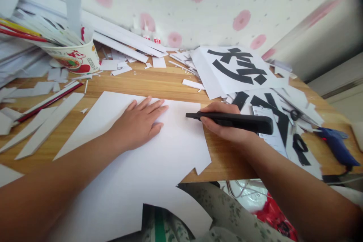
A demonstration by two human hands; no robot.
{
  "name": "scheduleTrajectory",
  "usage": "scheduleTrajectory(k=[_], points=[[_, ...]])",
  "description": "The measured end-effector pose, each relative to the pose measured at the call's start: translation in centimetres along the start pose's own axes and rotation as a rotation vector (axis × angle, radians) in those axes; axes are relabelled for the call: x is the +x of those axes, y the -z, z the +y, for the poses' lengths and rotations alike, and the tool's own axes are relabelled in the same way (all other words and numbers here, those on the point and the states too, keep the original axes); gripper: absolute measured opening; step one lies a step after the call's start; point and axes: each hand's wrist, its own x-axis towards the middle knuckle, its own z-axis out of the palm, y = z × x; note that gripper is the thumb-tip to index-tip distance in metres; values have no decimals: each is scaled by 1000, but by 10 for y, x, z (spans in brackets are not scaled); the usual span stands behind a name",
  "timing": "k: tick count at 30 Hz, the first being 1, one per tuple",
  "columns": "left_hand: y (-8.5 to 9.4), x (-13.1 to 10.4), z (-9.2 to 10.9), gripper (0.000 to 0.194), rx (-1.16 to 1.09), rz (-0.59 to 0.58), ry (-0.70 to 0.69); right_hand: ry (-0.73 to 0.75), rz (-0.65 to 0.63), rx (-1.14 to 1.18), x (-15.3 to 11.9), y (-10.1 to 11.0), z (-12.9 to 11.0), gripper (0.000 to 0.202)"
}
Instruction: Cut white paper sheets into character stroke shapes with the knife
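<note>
My left hand (pixel 141 121) lies flat with spread fingers on a large white board (pixel 176 151), whose right and lower edges are cut in irregular shapes. The board's near part hangs past the table's front edge. In my right hand (pixel 224 121) is a thick black pen-shaped tool (pixel 241 119) with a narrow tip. That tip is over the board's upper right area; whether it touches the surface I cannot tell. Just right of the hand, a phone (pixel 269 124) with a lit screen lies among black cut strips.
At the back left stands a paper cup (pixel 82 58) full of strips and sticks. White scraps (pixel 45 128) lie on the left. A sheet with black characters (pixel 238 66) is at the back right. A blue glue gun (pixel 337 145) lies far right, near scissors (pixel 296 115).
</note>
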Motion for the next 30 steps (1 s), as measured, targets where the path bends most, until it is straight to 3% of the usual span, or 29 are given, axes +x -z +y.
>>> scheduleTrajectory(k=[7,22,30], points=[[0,0,0,56,5,-3,-2,-23,-29,-70,-15,7,-5,10],[0,0,-2,57,-5,10,-15,-66,73,-105,-53,13,-14,10],[0,1,-3,56,13,11,-20,88,138,-58,-72,9,-11,24]])
